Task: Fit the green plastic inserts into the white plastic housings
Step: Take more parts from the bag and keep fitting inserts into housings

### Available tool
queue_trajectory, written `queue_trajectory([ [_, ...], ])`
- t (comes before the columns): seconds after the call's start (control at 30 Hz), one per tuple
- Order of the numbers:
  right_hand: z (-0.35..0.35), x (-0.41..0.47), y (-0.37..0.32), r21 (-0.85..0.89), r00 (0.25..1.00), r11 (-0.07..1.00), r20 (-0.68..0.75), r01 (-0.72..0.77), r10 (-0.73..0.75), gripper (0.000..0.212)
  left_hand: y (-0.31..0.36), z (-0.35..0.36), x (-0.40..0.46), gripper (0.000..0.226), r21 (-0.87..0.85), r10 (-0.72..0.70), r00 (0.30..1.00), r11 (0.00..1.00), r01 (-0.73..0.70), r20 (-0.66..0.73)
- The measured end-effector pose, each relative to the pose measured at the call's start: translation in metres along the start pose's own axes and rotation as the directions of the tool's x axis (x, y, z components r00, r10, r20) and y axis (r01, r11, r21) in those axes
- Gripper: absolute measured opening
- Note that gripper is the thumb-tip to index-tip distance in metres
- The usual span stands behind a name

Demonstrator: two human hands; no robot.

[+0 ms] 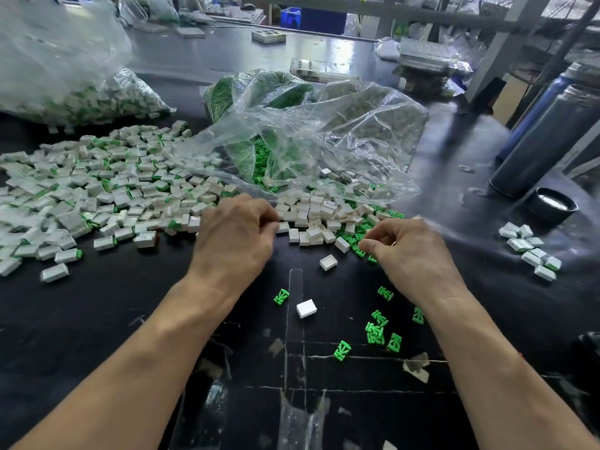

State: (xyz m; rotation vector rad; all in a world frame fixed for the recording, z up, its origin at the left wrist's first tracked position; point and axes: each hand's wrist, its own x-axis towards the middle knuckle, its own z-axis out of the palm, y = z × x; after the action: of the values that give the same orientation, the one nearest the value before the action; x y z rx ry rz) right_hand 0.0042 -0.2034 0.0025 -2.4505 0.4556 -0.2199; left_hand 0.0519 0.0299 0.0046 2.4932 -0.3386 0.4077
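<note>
Curling over housings [319,212], left hand [237,235] perhaps pinches one.

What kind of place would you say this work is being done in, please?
Most likely a small factory assembly bench. A big heap of white housings with green inserts covers the black table, clear bags of loose green inserts lie open behind the hands, and metal shelving with a blue bin stands beyond.

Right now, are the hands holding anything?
It cannot be told. Both the left hand and right hand have curled fingers over the heap of white housings, hiding anything pinched.
</note>
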Motion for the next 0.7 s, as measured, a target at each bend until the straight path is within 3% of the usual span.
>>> queue_trajectory([
  [0.27,0.002,-0.001,-0.008,-0.177,0.998,0.984,0.039,-0.032,0.039,0.023,0.019,0.014,-0.015,0.009,-0.15,0.07,0.974,0.988,-0.037,0.218],
  [0.4,0.003,0.0,-0.01,-0.208,0.999,0.978,0.028,-0.018,0.024,0.018,0.03,0.023,-0.02,0.022,-0.113,0.087,0.956,0.992,-0.057,0.28],
  [0.53,0.004,-0.002,-0.011,-0.24,1.0,0.971,0.003,0.023,-0.023,0.014,0.034,0.029,-0.021,0.017,-0.092,0.083,0.948,0.994,-0.058,0.306],
  [0.63,0.005,-0.002,-0.009,-0.198,0.995,0.979,-0.076,0.043,-0.059,0.016,0.033,0.03,-0.021,0.009,-0.166,0.045,0.949,0.986,0.008,0.313],
  [0.7,0.005,-0.002,-0.006,-0.033,0.987,0.997,-0.144,0.074,-0.078,0.014,0.031,0.029,-0.019,0.01,-0.276,-0.016,0.952,0.955,0.105,0.306],
])
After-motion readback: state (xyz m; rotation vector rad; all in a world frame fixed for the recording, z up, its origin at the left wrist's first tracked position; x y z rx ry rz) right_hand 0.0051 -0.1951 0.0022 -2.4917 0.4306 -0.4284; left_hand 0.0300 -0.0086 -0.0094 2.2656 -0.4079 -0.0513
